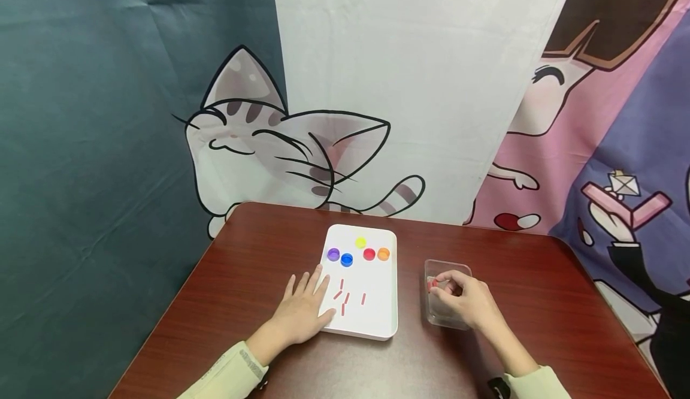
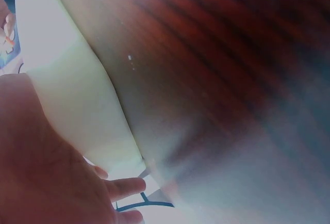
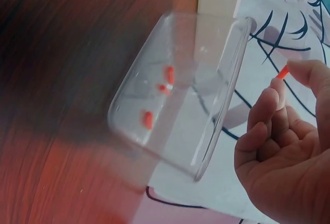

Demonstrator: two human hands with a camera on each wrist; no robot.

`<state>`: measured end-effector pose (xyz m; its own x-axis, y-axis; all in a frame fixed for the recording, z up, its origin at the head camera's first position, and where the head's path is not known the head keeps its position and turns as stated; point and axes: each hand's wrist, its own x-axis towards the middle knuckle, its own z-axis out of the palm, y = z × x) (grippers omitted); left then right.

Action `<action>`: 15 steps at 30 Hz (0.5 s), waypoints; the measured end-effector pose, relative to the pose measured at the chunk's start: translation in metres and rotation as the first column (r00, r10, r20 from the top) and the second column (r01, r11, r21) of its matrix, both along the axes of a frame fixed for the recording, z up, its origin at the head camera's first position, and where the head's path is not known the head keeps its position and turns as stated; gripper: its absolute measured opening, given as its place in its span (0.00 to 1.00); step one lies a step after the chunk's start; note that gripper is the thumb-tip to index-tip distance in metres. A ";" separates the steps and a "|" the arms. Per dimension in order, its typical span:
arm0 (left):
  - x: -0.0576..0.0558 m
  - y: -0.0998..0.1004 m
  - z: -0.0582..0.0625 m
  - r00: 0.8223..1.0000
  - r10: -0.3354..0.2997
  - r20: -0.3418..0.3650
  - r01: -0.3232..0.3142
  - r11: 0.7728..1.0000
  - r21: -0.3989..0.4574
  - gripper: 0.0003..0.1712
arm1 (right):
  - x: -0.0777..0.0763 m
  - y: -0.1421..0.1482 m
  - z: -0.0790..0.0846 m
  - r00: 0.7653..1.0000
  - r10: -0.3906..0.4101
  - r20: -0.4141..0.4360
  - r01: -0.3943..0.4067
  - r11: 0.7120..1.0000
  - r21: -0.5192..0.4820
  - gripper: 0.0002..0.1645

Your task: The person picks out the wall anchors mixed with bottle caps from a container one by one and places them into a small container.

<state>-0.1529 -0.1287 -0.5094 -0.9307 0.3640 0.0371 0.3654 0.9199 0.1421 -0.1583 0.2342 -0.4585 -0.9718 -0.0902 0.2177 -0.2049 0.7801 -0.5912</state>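
Note:
My left hand [image 1: 303,311] rests with fingers spread on the left edge of a white tray [image 1: 373,322]. Several thin red sticks [image 1: 363,299] lie scattered on the tray's nearer half. Farther up it are small round cups, purple [image 1: 333,254], blue [image 1: 347,260], red [image 1: 369,254] and orange [image 1: 383,254], and a yellow disc [image 1: 360,242]. Over a clear plastic box [image 1: 450,322], my right hand [image 1: 474,303] pinches a small red stick [image 3: 282,72] between thumb and finger. A few red pieces [image 3: 148,120], blurred, show inside the box in the right wrist view.
Both the tray and the box stand on a dark red-brown wooden table [image 1: 259,237], the box to the tray's right. Behind the table hangs a cloth backdrop [image 1: 420,87] with cartoon cats and figures.

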 end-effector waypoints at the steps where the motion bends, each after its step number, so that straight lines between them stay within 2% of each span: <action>1: 0.000 0.000 0.000 1.000 0.000 0.002 0.000 1.000 0.000 0.42 | 0.000 0.002 0.000 1.000 0.005 -0.004 -0.005 1.000 0.004 0.12; 8: 0.000 0.000 0.000 1.000 -0.001 0.003 0.001 1.000 -0.002 0.42 | 0.000 0.013 -0.003 0.999 0.031 -0.011 -0.031 1.000 0.000 0.13; 15: 0.000 0.000 0.001 1.000 -0.002 -0.002 0.002 1.000 -0.003 0.43 | -0.002 0.020 -0.007 0.991 0.122 -0.061 -0.124 0.992 -0.027 0.12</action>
<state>-0.1527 -0.1285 -0.5081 -0.9299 0.3658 0.0378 0.3674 0.9196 0.1389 -0.1599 0.2540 -0.4654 -0.9392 -0.2006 0.2788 -0.3332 0.7287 -0.5983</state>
